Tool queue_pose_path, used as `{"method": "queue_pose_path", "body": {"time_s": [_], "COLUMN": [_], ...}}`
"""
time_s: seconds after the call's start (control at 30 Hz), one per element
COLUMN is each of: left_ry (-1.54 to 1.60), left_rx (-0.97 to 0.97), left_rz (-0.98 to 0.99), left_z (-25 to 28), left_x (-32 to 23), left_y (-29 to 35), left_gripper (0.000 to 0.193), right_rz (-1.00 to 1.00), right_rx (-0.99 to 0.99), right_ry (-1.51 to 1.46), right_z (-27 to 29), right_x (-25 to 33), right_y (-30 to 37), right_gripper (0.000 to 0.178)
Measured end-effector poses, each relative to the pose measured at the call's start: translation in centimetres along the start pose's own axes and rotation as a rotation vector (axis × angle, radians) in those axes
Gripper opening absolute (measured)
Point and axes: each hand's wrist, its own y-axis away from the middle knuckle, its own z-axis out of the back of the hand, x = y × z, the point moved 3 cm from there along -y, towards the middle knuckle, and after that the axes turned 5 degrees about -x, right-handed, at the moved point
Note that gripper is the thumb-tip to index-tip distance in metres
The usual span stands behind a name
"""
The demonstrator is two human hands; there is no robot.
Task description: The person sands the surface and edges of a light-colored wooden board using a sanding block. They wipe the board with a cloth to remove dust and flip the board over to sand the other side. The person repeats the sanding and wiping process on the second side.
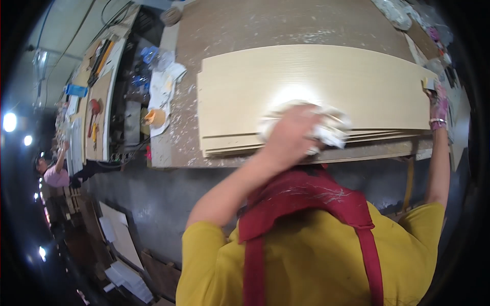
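Several cream-coloured boards lie in a stack across the workbench, and the top board [240, 81] shows a bright reflection. My left hand [293, 133] is bare and closed on a crumpled white cloth [334, 127], which rests on the top board near its front edge. At the board's right end is my right hand [438, 104], in a pinkish glove. Its fingers are around a small yellow-and-grey block [429, 83] at the board's corner; the exact grip is partly hidden.
The brown workbench [186, 117] has whitish flecks. On its left stand an orange-tan cup [155, 118], a white cloth and plastic bottles [149, 54]. Plastic bags [395, 14] lie at the far right. Another person [55, 173] works at a side bench, far left. Panels [121, 232] lean below.
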Motion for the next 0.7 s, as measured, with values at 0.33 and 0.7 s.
{"method": "queue_pose_path", "body": {"time_s": [0.33,0.7], "left_ry": [-0.785,-0.375], "left_rx": [0.005,0.103], "left_rz": [0.28,-0.148], "left_z": [9.2,-16.0], "left_x": [7.1,-6.0], "left_y": [4.6,-6.0], "left_gripper": [0.046,0.052], "right_rz": [-0.094,-0.162], "right_rx": [0.039,0.239], "right_ry": [-0.095,-0.102], "right_z": [-2.4,-4.6], "right_x": [1.2,2.4], "right_y": [2.1,3.6], "right_gripper": [0.018,0.02]}}
